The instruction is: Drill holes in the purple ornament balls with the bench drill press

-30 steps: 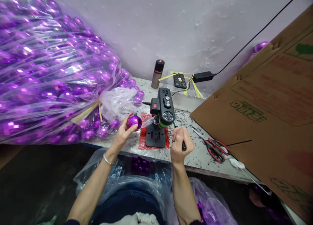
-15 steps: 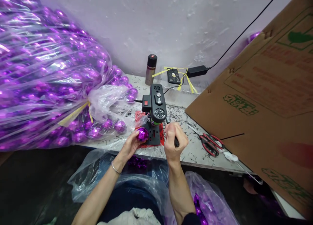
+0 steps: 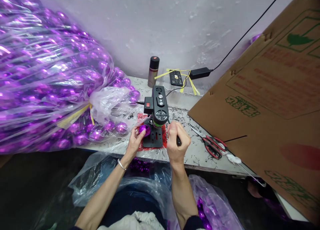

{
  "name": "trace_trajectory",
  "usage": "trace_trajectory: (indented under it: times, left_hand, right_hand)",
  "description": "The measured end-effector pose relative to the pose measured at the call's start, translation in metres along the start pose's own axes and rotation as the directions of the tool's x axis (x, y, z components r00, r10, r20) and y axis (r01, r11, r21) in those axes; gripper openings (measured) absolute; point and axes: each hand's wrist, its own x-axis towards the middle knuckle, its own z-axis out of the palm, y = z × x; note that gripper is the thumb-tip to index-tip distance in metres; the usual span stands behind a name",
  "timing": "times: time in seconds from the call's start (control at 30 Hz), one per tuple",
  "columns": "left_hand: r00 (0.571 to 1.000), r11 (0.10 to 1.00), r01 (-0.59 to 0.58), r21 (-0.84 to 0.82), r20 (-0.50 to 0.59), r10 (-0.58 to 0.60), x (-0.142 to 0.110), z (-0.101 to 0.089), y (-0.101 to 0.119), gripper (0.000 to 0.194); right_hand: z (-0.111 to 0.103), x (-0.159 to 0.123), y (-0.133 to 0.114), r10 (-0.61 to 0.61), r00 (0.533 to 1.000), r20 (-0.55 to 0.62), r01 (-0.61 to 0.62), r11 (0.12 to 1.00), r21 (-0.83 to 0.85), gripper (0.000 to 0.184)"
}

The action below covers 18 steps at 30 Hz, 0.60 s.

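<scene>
A shiny purple faceted ball (image 3: 144, 130) is held in the fingers of my left hand (image 3: 135, 141), at the left side of a small black bench machine (image 3: 160, 103). The machine has round vents, buttons on top and a red switch, and its perforated base plate (image 3: 156, 140) rests on a red sheet. Just right of the base, my right hand (image 3: 178, 143) is wrapped round a black-handled lever (image 3: 178, 141). The lever's far end is partly hidden by my fist. The ball's side facing the machine cannot be made out.
A big clear bag of purple balls (image 3: 55, 73) fills the left. Red-handled scissors (image 3: 212, 146) lie beside a large cardboard box (image 3: 250, 100) on the right. Behind the machine are a spray can (image 3: 153, 72), a phone (image 3: 176, 78) and a power adapter (image 3: 200, 73). Black scraps litter the table (image 3: 180, 115).
My left hand has moved the purple ball slightly up and in towards the machine, and the ball has turned in my fingers. My right hand keeps its grip on the lever.
</scene>
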Motion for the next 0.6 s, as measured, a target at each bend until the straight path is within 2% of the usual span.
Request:
trace_trajectory:
  times: [0.13,0.23,0.37,0.6]
  left_hand:
    - [0.983,0.98,-0.148,0.134,-0.087,0.16,0.002,0.007,-0.003,0.061]
    - [0.981,0.977,-0.15,0.154,-0.1,0.167,0.004,0.011,-0.006,0.061]
    - [0.985,0.972,-0.144,0.187,-0.07,0.159,0.003,0.013,-0.013,0.058]
    - [0.964,0.842,-0.246,0.48,0.036,0.262,-0.005,0.01,-0.02,0.054]
  right_hand:
    - [-0.001,-0.001,0.001,-0.016,1.0,0.004,0.016,1.0,0.016,0.039]
    - [-0.001,-0.002,0.002,-0.016,1.0,0.005,0.016,1.0,0.025,0.039]
    - [-0.001,-0.004,0.003,-0.026,1.0,0.002,0.026,0.999,0.037,0.038]
    - [-0.003,-0.007,0.004,-0.032,0.999,0.015,0.032,0.999,-0.003,0.038]
